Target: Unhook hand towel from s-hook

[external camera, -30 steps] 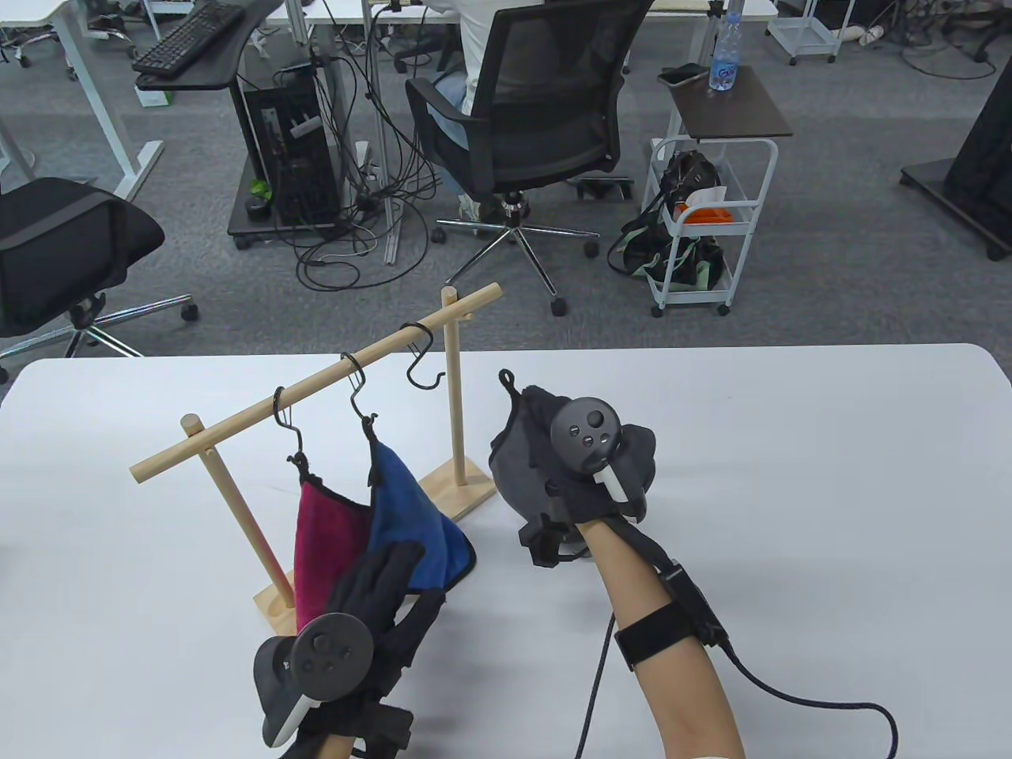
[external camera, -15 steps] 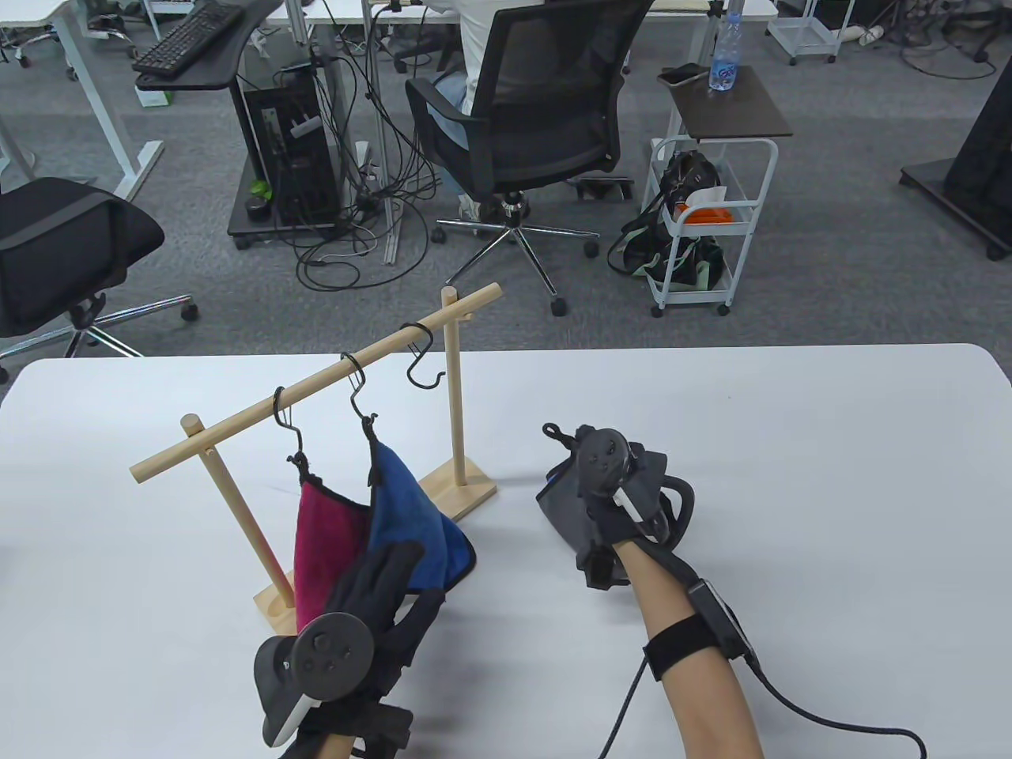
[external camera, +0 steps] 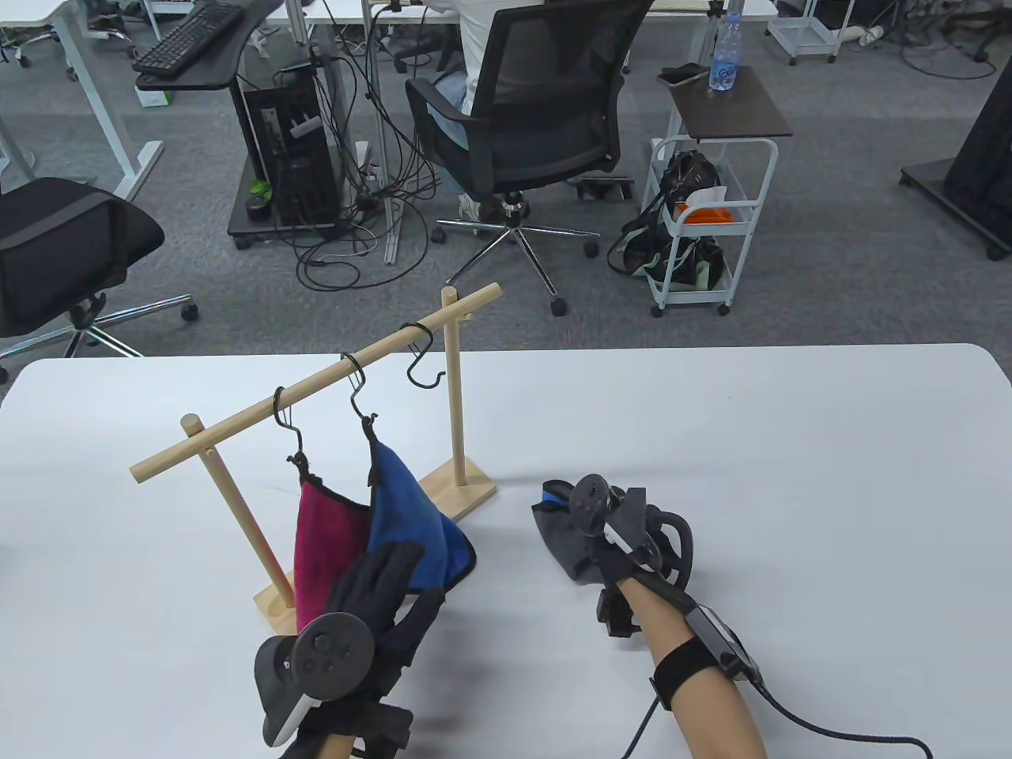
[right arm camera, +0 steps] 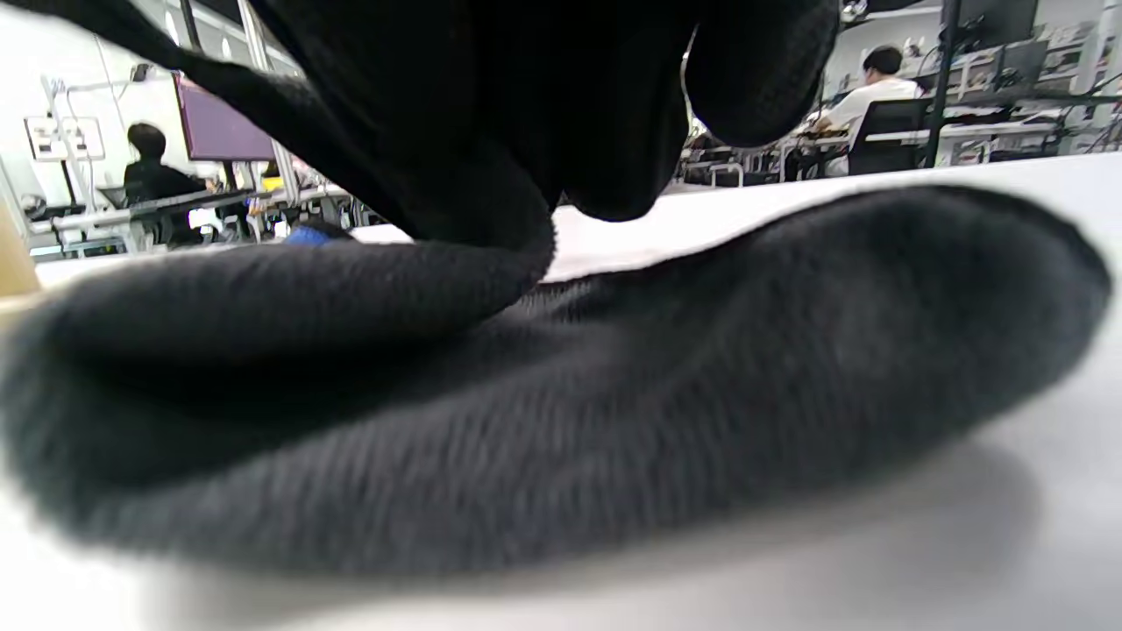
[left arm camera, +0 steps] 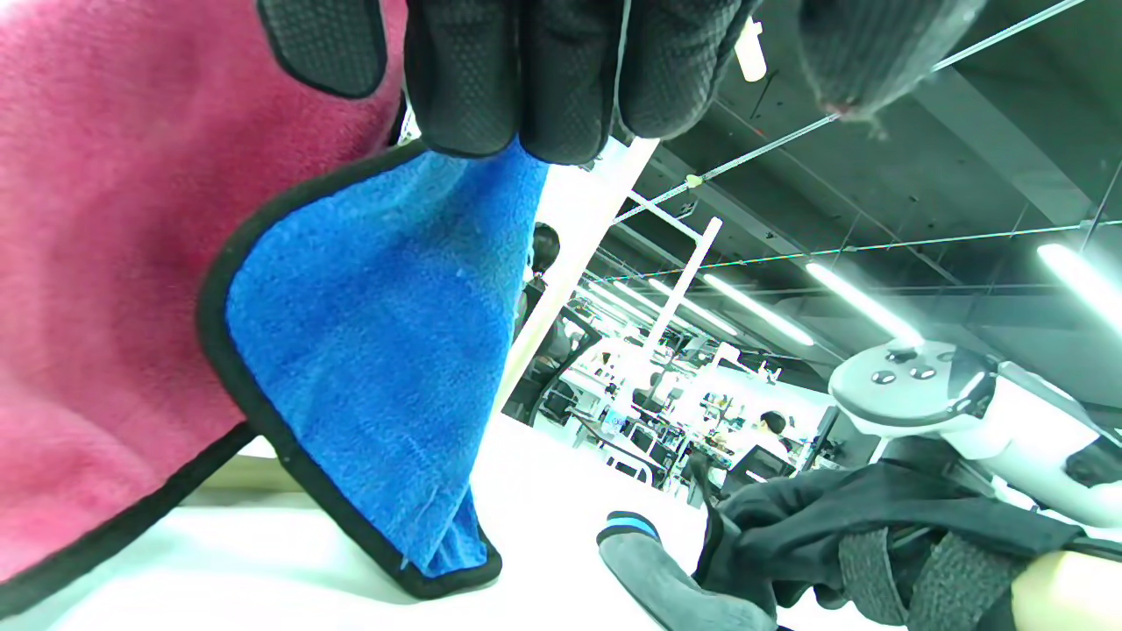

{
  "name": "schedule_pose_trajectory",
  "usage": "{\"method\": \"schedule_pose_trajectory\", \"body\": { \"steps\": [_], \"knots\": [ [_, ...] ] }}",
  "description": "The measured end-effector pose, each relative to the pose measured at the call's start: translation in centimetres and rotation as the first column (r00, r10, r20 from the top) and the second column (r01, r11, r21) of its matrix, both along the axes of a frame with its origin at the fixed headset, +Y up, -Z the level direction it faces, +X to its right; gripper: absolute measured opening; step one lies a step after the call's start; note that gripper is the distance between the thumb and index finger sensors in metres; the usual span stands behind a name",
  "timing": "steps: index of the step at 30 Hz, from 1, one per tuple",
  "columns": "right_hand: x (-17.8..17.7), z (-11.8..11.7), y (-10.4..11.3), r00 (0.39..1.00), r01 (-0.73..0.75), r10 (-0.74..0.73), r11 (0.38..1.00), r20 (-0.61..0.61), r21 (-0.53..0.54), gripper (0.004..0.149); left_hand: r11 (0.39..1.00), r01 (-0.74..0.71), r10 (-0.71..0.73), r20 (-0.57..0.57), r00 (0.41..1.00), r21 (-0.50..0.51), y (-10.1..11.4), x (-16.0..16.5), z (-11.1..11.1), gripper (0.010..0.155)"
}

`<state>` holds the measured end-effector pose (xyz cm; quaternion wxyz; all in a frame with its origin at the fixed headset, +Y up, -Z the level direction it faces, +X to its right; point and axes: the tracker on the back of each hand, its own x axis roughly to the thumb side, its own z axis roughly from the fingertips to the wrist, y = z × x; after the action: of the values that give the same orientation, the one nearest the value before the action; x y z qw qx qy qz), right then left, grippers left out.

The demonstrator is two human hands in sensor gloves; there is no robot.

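A wooden rack point(external camera: 316, 383) carries three black S-hooks. The left hook holds a red towel point(external camera: 324, 538), the middle hook a blue towel point(external camera: 403, 506), and the right S-hook point(external camera: 423, 360) hangs empty. A grey towel point(external camera: 553, 534) lies crumpled on the table, right of the rack's base. My right hand point(external camera: 601, 530) grips it from above; in the right wrist view its fingers point(right arm camera: 491, 131) press into a fold of the grey towel point(right arm camera: 614, 421). My left hand point(external camera: 391, 573) lies with fingers outstretched against the blue towel's lower edge; in the left wrist view the fingers point(left arm camera: 517, 79) touch the blue towel point(left arm camera: 368, 350) beside the red towel point(left arm camera: 105, 263).
The white table point(external camera: 791, 474) extends to the right of the grey towel. The rack's wooden foot point(external camera: 462, 486) stands just left of the grey towel. Office chairs, a cart and desks stand on the floor beyond the table's far edge.
My right hand has carried the grey towel from beside the rack's right post down and toward me, onto the table. The left hand and the hanging towels have not moved.
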<state>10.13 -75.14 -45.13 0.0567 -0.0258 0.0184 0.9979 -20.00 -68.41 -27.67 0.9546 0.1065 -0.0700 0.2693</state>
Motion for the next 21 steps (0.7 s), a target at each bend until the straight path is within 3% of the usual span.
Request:
{"method": "schedule_pose_trajectory", "body": {
  "steps": [9, 21],
  "knots": [
    [-0.3, 0.0, -0.7, 1.0, 0.009, -0.011, 0.998, -0.027, -0.059, 0.049, 1.0, 0.0, 0.0, -0.002, 1.0, -0.004, 0.0, 0.0, 0.0, 0.065],
    [-0.3, 0.9, 2.5, 0.998, 0.025, -0.026, 0.999, -0.063, -0.02, 0.053, 1.0, -0.007, 0.007, -0.005, 1.0, -0.008, 0.0, -0.1, -0.1, 0.064]
  ]
}}
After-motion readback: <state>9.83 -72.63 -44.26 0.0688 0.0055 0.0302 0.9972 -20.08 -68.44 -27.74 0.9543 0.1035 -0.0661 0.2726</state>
